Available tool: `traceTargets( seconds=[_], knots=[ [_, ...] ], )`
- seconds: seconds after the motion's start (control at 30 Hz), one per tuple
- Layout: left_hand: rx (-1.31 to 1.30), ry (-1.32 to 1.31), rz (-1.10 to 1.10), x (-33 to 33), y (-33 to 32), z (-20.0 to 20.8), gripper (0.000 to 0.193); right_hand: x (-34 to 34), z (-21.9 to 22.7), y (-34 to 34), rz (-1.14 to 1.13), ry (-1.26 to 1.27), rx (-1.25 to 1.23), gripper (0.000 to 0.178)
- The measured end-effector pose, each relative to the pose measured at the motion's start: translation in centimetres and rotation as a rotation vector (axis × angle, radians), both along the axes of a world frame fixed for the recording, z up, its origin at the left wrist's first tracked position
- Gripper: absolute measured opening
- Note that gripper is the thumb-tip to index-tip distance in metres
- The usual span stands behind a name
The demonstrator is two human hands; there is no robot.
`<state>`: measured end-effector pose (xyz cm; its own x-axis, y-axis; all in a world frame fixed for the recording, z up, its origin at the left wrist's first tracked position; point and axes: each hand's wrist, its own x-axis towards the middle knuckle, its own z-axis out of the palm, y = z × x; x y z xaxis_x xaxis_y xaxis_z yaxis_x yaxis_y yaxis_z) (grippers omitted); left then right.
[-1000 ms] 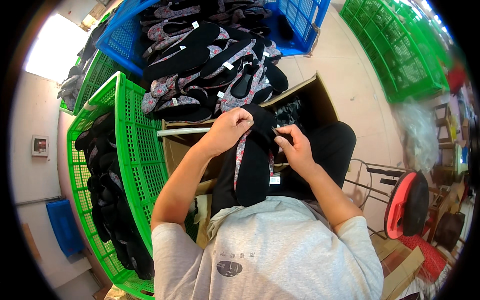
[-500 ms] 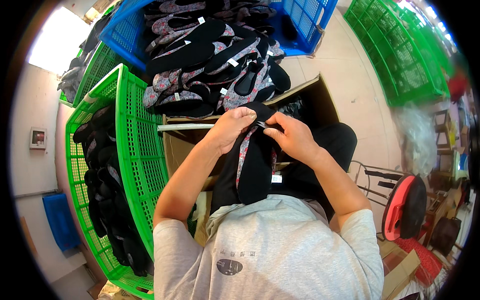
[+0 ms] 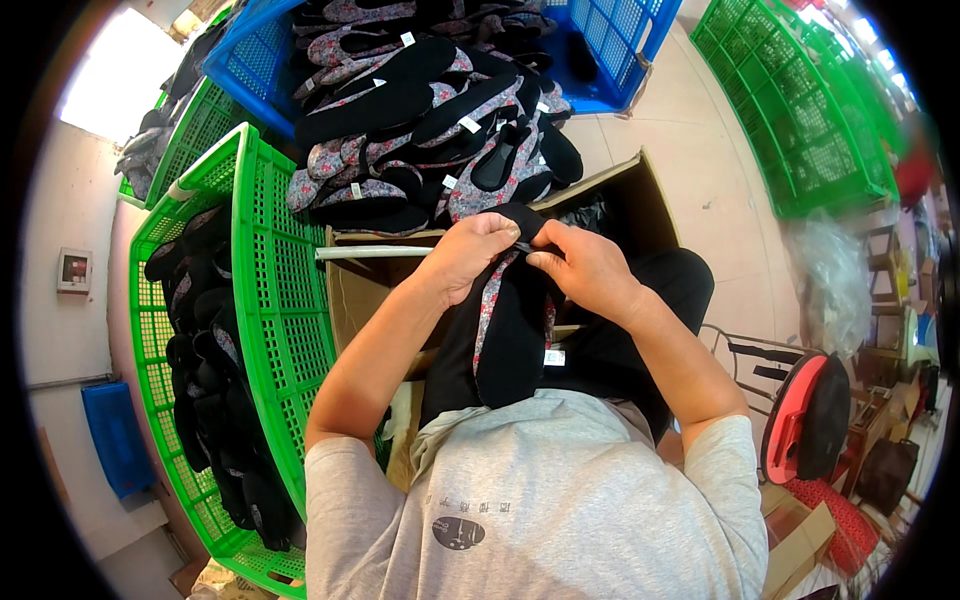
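A slipper (image 3: pixel 512 345) with a black sole and a floral lining lies sole up over my lap, a white tag (image 3: pixel 554 357) at its side. My left hand (image 3: pixel 466 256) is closed on its far end, thumb pressed against the black material. Right beside it, my right hand (image 3: pixel 592 270) pinches a small silvery metal tool (image 3: pixel 526 248) against the same end. Only a sliver of that tool shows between the hands, so its kind is unclear. Just beyond my hands lies a heap of similar floral slippers (image 3: pixel 385 112), several with white tags.
A blue crate (image 3: pixel 625 55) stands behind the heap. At my left, a green crate (image 3: pixel 283 300) holds black slippers (image 3: pixel 215 380). An open cardboard box (image 3: pixel 648 205) is in front of my knees. Right of me are a red and black round seat (image 3: pixel 795 420) and more green crates (image 3: pixel 790 110).
Both hands stay at the slipper's far end with barely any shift. Less of the silvery tool shows between my fingers now.
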<state>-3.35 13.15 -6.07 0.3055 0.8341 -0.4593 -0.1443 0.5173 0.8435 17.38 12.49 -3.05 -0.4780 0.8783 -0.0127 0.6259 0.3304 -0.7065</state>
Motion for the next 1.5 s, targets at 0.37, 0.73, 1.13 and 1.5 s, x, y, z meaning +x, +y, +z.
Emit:
traceTargets(
  seconds=[0.37, 0.73, 1.13, 1.5],
  knots=[
    [-0.017, -0.003, 0.005, 0.1, 0.1, -0.1, 0.009, -0.1, 0.6, 0.2, -0.023, -0.001, -0.092, 0.022],
    [-0.06, -0.013, -0.012, -0.5, 0.3, -0.8, 0.009, 0.0, 0.0, -0.1, -0.078, 0.03, -0.092, 0.023],
    [-0.025, 0.031, 0.005, 0.0, 0.3, -0.4, 0.007, -0.2, 0.1, 0.3, -0.035, -0.011, -0.061, 0.022],
    [0.785, 0.704, -0.12, 2.3, 3.5, 3.2, 0.015, 0.1, -6.7, -2.8, -0.175, 0.535, -0.15, 0.037]
  ],
)
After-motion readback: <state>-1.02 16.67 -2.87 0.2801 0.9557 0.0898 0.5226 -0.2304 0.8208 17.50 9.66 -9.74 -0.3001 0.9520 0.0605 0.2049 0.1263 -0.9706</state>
